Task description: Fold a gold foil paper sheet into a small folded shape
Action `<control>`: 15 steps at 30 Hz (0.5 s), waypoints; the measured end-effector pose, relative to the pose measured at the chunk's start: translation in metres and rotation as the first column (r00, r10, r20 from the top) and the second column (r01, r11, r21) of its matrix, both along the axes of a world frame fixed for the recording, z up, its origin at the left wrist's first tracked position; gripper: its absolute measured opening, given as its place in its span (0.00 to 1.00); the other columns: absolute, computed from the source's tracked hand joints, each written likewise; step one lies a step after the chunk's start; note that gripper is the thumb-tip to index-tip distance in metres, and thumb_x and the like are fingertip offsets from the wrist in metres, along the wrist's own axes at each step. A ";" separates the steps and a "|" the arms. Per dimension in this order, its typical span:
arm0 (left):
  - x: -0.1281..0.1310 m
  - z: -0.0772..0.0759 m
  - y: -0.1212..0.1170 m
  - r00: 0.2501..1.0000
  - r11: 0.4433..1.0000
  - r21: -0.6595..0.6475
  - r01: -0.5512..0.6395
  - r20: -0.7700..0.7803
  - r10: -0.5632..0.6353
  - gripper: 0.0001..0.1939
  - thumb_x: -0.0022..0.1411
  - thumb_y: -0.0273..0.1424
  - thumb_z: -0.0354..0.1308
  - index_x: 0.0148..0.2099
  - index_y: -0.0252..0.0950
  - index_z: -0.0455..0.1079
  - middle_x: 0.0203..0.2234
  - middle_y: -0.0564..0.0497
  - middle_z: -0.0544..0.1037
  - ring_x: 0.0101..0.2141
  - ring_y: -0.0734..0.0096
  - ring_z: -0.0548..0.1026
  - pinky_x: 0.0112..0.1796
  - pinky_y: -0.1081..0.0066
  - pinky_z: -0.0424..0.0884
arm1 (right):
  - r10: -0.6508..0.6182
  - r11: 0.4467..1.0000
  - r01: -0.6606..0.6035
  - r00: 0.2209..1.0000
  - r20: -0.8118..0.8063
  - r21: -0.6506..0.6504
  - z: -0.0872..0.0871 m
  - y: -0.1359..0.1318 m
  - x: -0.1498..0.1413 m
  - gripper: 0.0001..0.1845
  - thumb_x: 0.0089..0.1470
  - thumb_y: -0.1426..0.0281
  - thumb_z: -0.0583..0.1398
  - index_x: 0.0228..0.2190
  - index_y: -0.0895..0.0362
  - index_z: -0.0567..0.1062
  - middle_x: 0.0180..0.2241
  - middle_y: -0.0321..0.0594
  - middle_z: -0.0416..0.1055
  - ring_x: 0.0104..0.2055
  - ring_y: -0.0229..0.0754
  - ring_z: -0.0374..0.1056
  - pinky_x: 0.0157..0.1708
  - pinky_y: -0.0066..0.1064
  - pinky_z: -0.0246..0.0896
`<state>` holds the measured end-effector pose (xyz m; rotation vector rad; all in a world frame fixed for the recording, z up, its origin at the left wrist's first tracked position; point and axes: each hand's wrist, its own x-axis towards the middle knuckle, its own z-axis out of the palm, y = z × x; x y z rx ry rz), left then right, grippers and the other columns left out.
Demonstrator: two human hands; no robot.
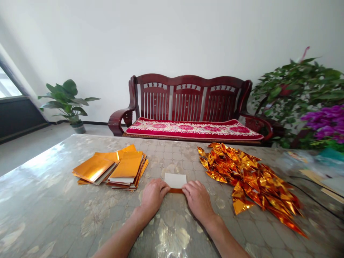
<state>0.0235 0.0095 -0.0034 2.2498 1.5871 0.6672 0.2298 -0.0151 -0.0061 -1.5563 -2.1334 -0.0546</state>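
Observation:
A small sheet of gold foil paper (175, 180) lies white side up on the table (53, 200), its near edge folded over so an orange strip shows. My left hand (153, 195) presses on its left near corner with curled fingers. On the right near corner rests my right hand (197, 199), pinching the fold. Both hands lie knuckles up, side by side.
Two stacks of flat gold sheets (113, 168) lie to the left. A heap of several folded gold foil pieces (249, 179) spreads to the right. Behind the table stand a wooden bench (188, 107) with a red cushion, a potted plant (67, 104), and flowers (322, 122).

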 end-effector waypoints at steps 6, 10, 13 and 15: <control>0.001 0.004 0.003 0.996 0.998 0.008 -0.057 -0.071 0.057 0.09 0.63 0.34 0.58 0.31 0.38 0.74 0.30 0.50 0.76 0.36 0.65 0.73 0.38 0.70 0.60 | -0.010 1.000 0.010 0.999 -0.038 -0.012 -0.001 0.002 -0.001 0.05 0.59 0.73 0.60 0.33 0.52 0.75 0.33 0.35 0.73 0.38 0.43 0.65 0.38 0.33 0.54; 0.002 0.007 0.005 0.993 0.998 0.015 -0.055 -0.107 0.057 0.10 0.63 0.35 0.58 0.31 0.37 0.73 0.30 0.50 0.75 0.36 0.64 0.72 0.38 0.69 0.60 | -0.026 1.000 0.026 0.999 -0.046 -0.002 -0.002 0.003 -0.002 0.05 0.59 0.73 0.60 0.33 0.51 0.74 0.33 0.35 0.74 0.38 0.44 0.65 0.38 0.34 0.53; 0.002 0.007 0.005 0.990 0.998 0.004 -0.067 -0.122 0.067 0.10 0.63 0.36 0.58 0.31 0.37 0.73 0.30 0.49 0.74 0.36 0.64 0.72 0.38 0.69 0.61 | -0.038 0.999 0.037 0.998 -0.047 -0.012 -0.002 0.004 -0.002 0.05 0.58 0.73 0.60 0.32 0.51 0.74 0.33 0.34 0.75 0.38 0.44 0.65 0.38 0.34 0.53; 0.002 0.008 0.005 0.989 0.998 -0.002 -0.069 -0.135 0.068 0.11 0.63 0.37 0.58 0.31 0.37 0.73 0.31 0.49 0.74 0.37 0.64 0.72 0.38 0.69 0.61 | -0.037 0.999 0.037 0.999 -0.039 -0.006 -0.003 0.005 -0.001 0.05 0.58 0.73 0.60 0.32 0.51 0.74 0.33 0.34 0.75 0.38 0.44 0.65 0.37 0.34 0.52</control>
